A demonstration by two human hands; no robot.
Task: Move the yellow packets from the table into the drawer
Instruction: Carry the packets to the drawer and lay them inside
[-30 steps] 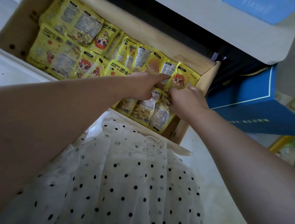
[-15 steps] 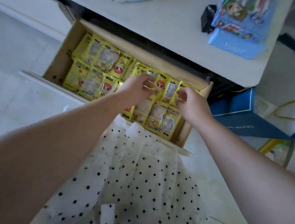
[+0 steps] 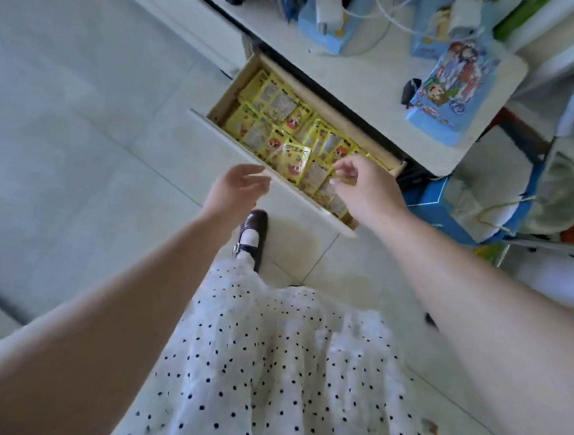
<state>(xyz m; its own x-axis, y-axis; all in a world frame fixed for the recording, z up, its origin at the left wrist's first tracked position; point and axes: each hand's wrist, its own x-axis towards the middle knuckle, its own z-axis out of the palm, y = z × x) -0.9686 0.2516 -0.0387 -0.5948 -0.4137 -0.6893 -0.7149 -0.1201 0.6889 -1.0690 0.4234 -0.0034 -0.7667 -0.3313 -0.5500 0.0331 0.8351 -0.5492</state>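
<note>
A wooden drawer (image 3: 234,86) with a white front panel (image 3: 236,151) stands pulled out under the white table (image 3: 374,97). Several yellow packets (image 3: 280,113) with cartoon faces fill it in overlapping rows. My left hand (image 3: 236,189) hovers just in front of the white panel, fingers relaxed, holding nothing. Over the drawer's right end my right hand (image 3: 363,185) has loosely curled fingers and is empty, covering a few packets there.
On the table stand blue cartoon boxes (image 3: 450,89), white chargers (image 3: 329,11) with cables and a black clip (image 3: 410,89). A blue box (image 3: 430,208) and bags sit on the floor right of the drawer. My dotted skirt and brown shoe (image 3: 254,228) are below.
Both hands have lifted out of the drawer and off the packets, drawing back toward me. The view has pulled away and up, showing more of the table and floor.
</note>
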